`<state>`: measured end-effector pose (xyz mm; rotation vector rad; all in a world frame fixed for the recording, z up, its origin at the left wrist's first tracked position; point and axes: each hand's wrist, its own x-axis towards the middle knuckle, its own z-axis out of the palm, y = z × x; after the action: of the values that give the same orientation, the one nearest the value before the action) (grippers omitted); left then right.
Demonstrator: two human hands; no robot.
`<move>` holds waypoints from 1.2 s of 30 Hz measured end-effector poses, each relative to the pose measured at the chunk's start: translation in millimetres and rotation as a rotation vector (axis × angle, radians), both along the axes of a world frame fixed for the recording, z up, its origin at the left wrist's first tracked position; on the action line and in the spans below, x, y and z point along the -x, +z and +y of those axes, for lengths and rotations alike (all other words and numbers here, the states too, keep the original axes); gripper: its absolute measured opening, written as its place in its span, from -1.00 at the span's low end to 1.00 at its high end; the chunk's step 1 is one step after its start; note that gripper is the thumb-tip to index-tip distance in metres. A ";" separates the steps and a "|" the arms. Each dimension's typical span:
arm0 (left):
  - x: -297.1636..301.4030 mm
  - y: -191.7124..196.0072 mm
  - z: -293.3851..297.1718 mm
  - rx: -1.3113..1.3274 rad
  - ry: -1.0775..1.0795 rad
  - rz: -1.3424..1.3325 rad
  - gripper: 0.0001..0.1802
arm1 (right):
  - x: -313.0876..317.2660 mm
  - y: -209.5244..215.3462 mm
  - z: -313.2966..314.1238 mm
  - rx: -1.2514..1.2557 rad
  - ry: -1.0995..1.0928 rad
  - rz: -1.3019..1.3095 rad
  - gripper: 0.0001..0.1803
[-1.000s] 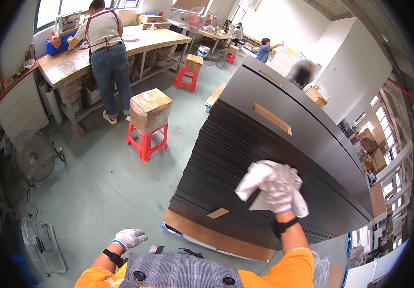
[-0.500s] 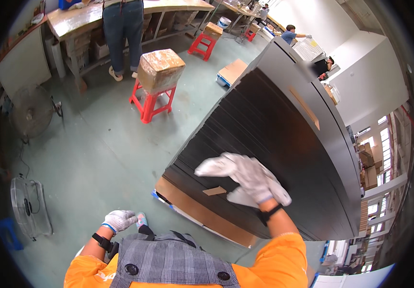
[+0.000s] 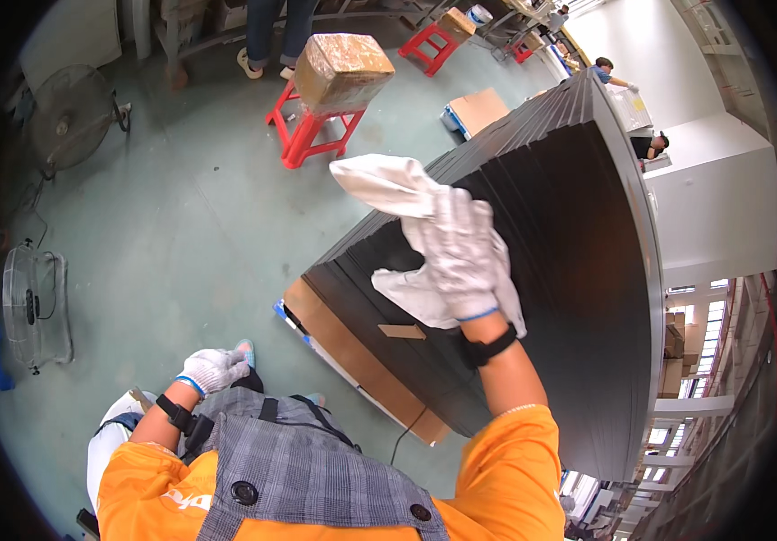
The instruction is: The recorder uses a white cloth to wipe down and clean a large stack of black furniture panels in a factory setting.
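My right hand point(image 3: 460, 248), in a white knit glove, grips a white cloth point(image 3: 388, 185) and presses it against the side of a tall stack of black panels point(image 3: 569, 234). The cloth trails out above and below the glove. The stack rests on a cardboard sheet point(image 3: 352, 356) over a low blue-edged cart. My left hand point(image 3: 212, 368), also gloved, hangs low by my hip with its fingers curled and nothing in it. A small tan tape strip point(image 3: 402, 331) sits on the stack just below the cloth.
A red stool point(image 3: 307, 126) carrying a wrapped cardboard box point(image 3: 343, 68) stands on the green floor beyond the stack. Two fans point(image 3: 36, 307) stand at the left. A person's legs point(image 3: 266, 36) are by a workbench at the top. Another cart with cardboard point(image 3: 474, 110) lies further off.
My view has tipped further down. My right hand with the cloth has slid down and toward the near edge of the stack's side. My left hand stays low at my hip.
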<state>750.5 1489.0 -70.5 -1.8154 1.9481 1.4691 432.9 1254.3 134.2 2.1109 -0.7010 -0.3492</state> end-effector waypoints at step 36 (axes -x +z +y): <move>-6.4 0.8 -4.6 0.097 -0.037 0.003 -0.44 | 50.5 69.0 44.2 0.174 0.072 -0.352 -0.59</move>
<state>756.8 1484.4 -69.7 -1.8051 2.0770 1.3900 382.4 1298.5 203.2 2.0430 -0.8218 0.1252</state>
